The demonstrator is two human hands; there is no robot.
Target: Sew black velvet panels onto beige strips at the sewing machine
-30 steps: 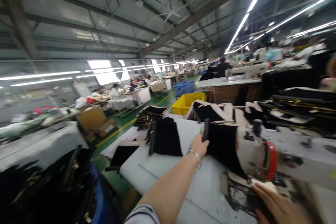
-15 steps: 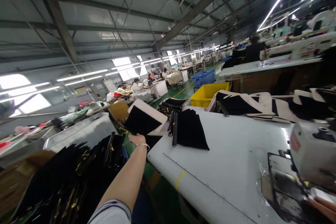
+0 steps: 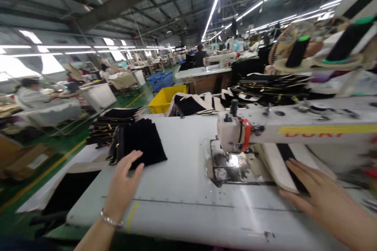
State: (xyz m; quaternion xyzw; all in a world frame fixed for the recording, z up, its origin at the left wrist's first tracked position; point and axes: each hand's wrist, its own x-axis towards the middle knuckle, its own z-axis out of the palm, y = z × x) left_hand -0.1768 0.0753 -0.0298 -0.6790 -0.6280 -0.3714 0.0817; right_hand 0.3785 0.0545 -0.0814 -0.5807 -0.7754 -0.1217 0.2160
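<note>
My left hand (image 3: pixel 125 184), with a bracelet at the wrist, is over the left part of the white table (image 3: pixel 188 172), fingers apart and nothing in it. Just beyond its fingertips lies a stack of black fabric pieces (image 3: pixel 144 141). My right hand (image 3: pixel 318 196) lies with spread fingers on cream pieces with a black strip (image 3: pixel 284 164), under the arm of the sewing machine (image 3: pixel 294 125). The machine's needle area is lit, left of these pieces. A black and cream piece (image 3: pixel 70 188) rests at the table's left end.
More black pieces with gold zips (image 3: pixel 103 125) are piled at the back left. Behind the table stand a yellow bin (image 3: pixel 166 98) and a blue crate (image 3: pixel 160 81). Thread cones (image 3: pixel 297 53) rise at the right. A person (image 3: pixel 32 94) sits at the far left.
The view has swung right. My left hand has let go of the black and cream piece, now at the table's left end, and moved over the table. My right hand and its cream pieces are now in fuller view.
</note>
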